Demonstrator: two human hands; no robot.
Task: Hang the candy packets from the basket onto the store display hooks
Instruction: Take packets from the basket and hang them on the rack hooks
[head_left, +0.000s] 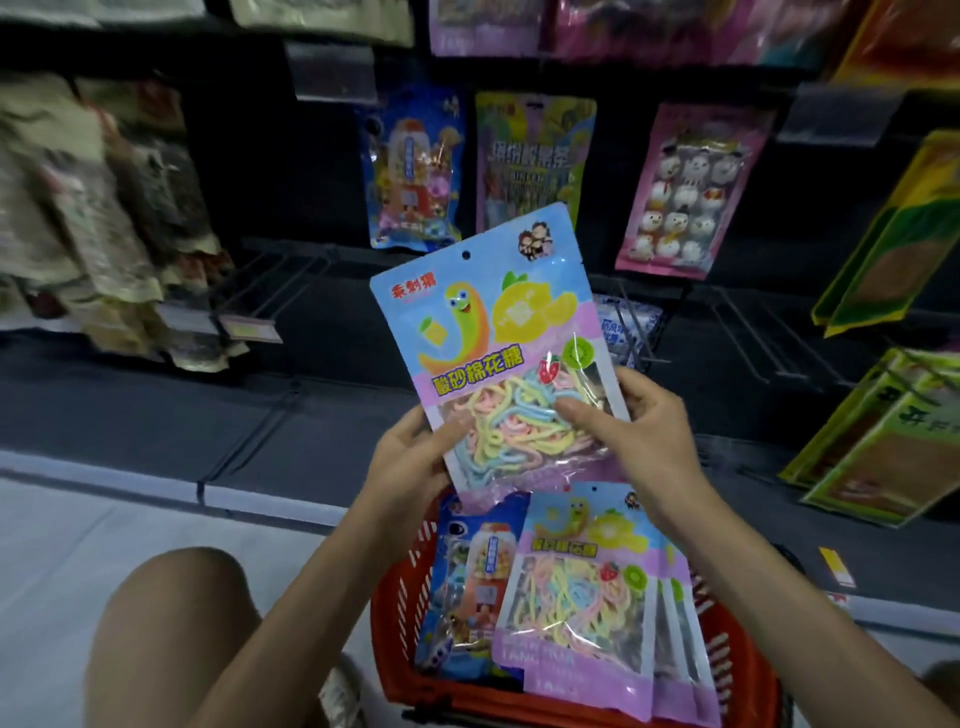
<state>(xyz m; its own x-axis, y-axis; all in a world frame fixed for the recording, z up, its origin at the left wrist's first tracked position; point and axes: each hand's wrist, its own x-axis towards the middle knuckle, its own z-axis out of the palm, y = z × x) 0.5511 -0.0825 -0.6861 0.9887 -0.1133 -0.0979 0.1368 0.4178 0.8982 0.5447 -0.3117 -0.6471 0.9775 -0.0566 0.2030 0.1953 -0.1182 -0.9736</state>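
Candy packet upright above red basket, both hands on its lower half. Left hand pinches lower-left edge, thumb on front, fingers behind. Right hand grips right edge, thumb across clear window. I see more packets standing in basket, wire hooks beyond.

A pastel candy packet is held upright above more packets in the red basket.
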